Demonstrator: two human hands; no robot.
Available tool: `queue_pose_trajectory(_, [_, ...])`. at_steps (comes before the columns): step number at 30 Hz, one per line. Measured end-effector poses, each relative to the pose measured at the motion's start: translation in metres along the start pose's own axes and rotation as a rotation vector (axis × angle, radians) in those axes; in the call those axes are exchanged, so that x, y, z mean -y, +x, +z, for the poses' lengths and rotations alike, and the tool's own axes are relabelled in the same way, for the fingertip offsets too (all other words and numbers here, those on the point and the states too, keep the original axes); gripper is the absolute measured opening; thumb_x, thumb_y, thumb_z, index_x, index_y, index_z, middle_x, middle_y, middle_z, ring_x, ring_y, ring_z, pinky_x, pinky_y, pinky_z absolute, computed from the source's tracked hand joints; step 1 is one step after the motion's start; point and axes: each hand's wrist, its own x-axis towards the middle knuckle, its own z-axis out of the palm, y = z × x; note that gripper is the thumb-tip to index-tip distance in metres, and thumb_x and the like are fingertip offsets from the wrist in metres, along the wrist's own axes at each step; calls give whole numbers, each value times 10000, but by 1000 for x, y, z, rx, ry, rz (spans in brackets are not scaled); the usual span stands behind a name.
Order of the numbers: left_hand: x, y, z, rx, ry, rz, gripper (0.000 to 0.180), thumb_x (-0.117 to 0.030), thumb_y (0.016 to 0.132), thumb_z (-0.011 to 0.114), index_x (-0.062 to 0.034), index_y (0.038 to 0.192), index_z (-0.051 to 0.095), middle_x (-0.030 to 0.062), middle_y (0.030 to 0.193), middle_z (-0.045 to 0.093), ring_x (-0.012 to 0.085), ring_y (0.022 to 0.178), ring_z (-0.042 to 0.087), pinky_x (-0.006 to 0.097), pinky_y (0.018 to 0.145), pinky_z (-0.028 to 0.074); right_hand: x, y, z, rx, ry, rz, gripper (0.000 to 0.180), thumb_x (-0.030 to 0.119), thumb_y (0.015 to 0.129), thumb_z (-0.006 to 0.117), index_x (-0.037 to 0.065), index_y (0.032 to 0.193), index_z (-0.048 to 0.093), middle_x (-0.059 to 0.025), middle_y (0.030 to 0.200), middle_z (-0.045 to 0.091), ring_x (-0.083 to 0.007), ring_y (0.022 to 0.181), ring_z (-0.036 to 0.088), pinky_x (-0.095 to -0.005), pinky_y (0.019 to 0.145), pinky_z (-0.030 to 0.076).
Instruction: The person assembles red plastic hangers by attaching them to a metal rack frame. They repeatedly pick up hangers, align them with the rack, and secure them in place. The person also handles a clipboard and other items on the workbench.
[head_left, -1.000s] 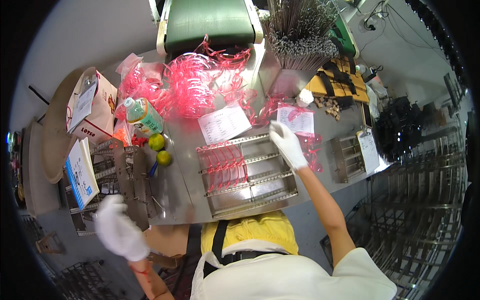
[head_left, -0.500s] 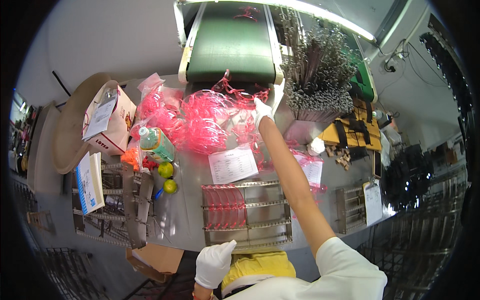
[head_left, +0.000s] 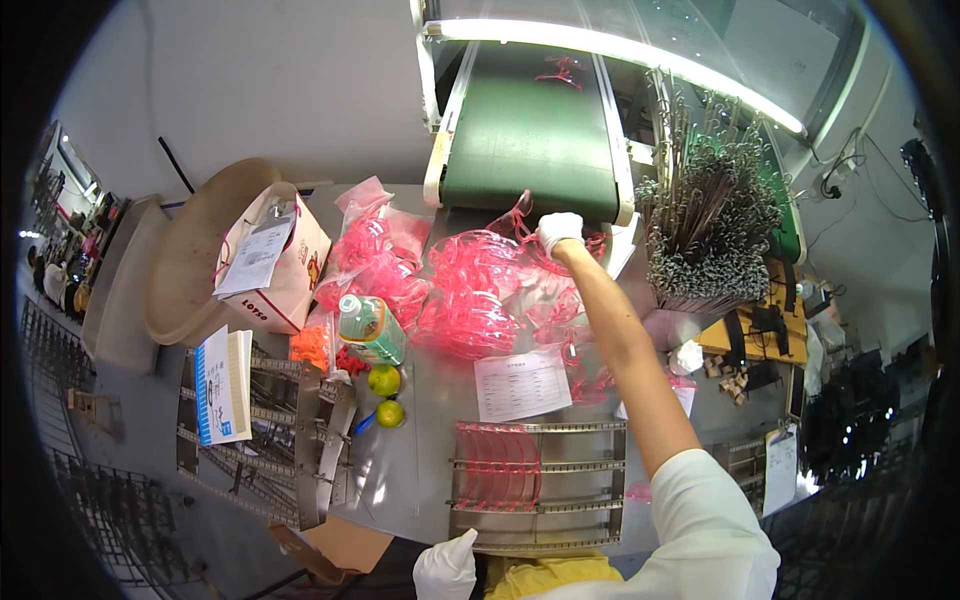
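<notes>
My right hand (head_left: pixel 560 232), in a white glove, reaches to the pile of clear pink plastic pieces (head_left: pixel 470 280) at the near end of the green conveyor belt (head_left: pixel 530 130). Its fingers curl down among the pieces at the pile's far right side, and the fingertips are hidden. At the lower edge, my gloved left hand (head_left: pixel 446 568) is closed, its thumb pointing up, with nothing seen in it. Just beyond it lies a metal slotted rack (head_left: pixel 585 488). Several curved pink strips (head_left: pixel 497 465) stand side by side in the rack's left half.
A printed sheet (head_left: pixel 522 385) lies between rack and pile. To the left are a bottle (head_left: pixel 372 328), two green fruits (head_left: pixel 384 379), a paper bag (head_left: pixel 285 255) and more racks (head_left: pixel 270 430). Thin metal hooked rods (head_left: pixel 710 220) stand bundled at the right, near wooden blocks (head_left: pixel 735 385).
The whole view has shifted, so the table sits lower and further right. My right hand has turned from stretched fingers to a curled shape at the pile. My left hand stays closed by the rack.
</notes>
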Motion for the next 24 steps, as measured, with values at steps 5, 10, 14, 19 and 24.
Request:
queue_pose_trajectory(5, [11,-4,2,-33,-6,-35,318,-50,857,616,-135,1160,665,59,902,669,260,732,609,372,663,496,5,-8,-29,169,242,93,444,535,863,591,127,938,752,-148,955,718,-335,914,689,-433,771,531])
queue_pose_trajectory(10, [16,8,-2,14,97,1,284,-44,869,611,-125,1135,674,61,980,689,248,779,635,356,685,512,-12,-4,-6,231,325,83,484,541,872,575,97,976,738,-180,1024,698,-368,975,663,-449,828,520])
queue_pose_trajectory(14, [18,10,-2,-48,83,-8,259,-51,869,627,-105,1118,676,63,985,691,244,793,642,358,704,519,-7,-1,-12,71,568,220,493,496,928,481,71,954,730,-216,1007,683,-408,959,649,-466,827,511])
queue_pose_trajectory(19, [13,11,-1,-61,39,39,251,-45,861,641,-91,1105,677,72,992,694,249,798,645,356,711,521,-30,14,0,-266,868,231,405,324,989,432,53,831,688,-129,846,702,-297,789,651,-364,757,486])
queue_pose_trajectory(24, [7,18,-4,-47,-57,-37,267,-39,863,645,-82,1126,669,90,1011,696,258,818,649,367,738,518,31,-57,-112,-384,1612,21,336,276,980,522,25,782,624,13,649,503,-91,617,431,-250,613,381])
